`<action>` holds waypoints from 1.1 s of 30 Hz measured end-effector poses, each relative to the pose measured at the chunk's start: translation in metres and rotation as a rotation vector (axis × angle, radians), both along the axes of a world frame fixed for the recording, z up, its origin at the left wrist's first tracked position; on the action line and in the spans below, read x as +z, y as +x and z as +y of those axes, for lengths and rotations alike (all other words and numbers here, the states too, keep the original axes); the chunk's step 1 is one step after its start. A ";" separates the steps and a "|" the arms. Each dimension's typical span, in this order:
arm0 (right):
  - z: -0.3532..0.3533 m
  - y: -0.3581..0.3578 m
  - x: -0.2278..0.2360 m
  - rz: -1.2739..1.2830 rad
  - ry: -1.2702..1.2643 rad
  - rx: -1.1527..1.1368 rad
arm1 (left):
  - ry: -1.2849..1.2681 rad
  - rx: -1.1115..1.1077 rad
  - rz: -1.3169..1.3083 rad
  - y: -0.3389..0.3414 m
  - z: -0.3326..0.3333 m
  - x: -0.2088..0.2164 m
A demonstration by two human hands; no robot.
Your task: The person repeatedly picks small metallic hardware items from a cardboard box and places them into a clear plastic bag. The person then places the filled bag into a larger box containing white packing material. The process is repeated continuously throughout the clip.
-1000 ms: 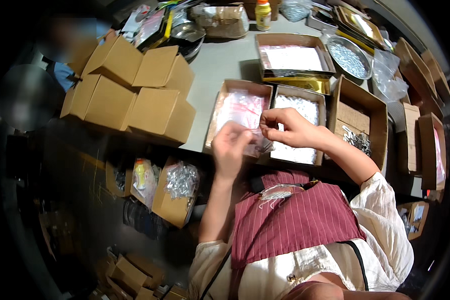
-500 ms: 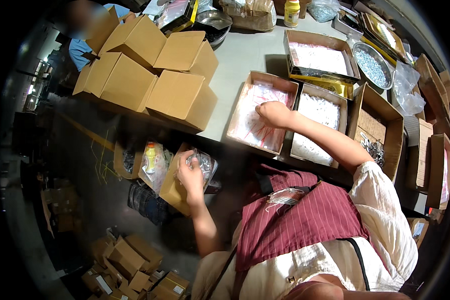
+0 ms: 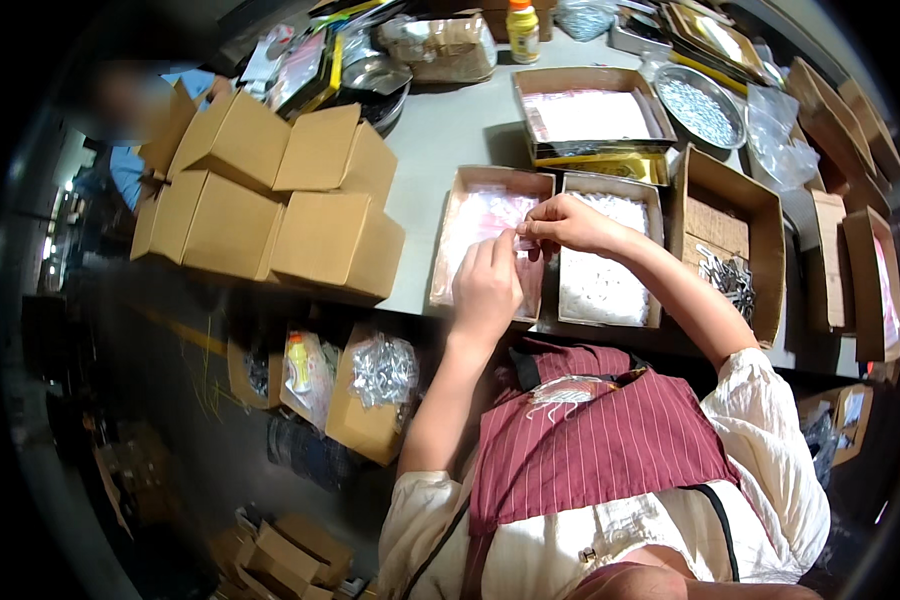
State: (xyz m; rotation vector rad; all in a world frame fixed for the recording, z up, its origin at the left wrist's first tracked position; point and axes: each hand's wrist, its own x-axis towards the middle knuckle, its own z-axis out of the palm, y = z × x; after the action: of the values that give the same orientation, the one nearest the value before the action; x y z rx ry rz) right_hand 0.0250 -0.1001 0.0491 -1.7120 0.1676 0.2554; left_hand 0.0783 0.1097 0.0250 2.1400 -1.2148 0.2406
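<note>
- Grey table (image 3: 440,130): supports the open boxes.
- Cardboard box (image 3: 510,178): contains clear plastic bags (image 3: 482,208); located beneath the hands.
- Smaller box (image 3: 610,322): positioned just right, filled with white pieces (image 3: 602,275).
- Left hand (image 3: 488,288) and right hand (image 3: 568,223): fingers bent, fingertips meeting above the bags; cannot tell what they grasp.

The left hand (image 3: 487,285) and right hand (image 3: 570,225) meet, fingers pinched, over a shallow cardboard box (image 3: 505,178) of pink-marked clear bags, just beside a box of small white pieces (image 3: 610,321), with brown cartons (image 3: 325,240) standing leftward on the grey table (image 3: 450,120).
</note>
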 end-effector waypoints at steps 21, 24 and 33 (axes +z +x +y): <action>-0.034 -0.081 -0.053 -0.223 -0.850 0.130 | -0.030 0.014 0.252 -0.003 -0.007 0.003; -0.053 -0.084 -0.034 -0.228 -0.633 0.057 | -0.006 0.001 0.281 -0.009 -0.006 0.004; -0.058 -0.102 0.022 -0.029 -0.207 -0.137 | -0.056 0.018 0.279 -0.021 -0.032 0.025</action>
State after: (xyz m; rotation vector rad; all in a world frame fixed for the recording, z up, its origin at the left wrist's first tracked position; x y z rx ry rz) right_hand -0.0775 -0.1584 0.0713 -1.8994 0.2967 0.1144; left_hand 0.0572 0.0777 0.0497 2.0563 -1.0163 -0.0166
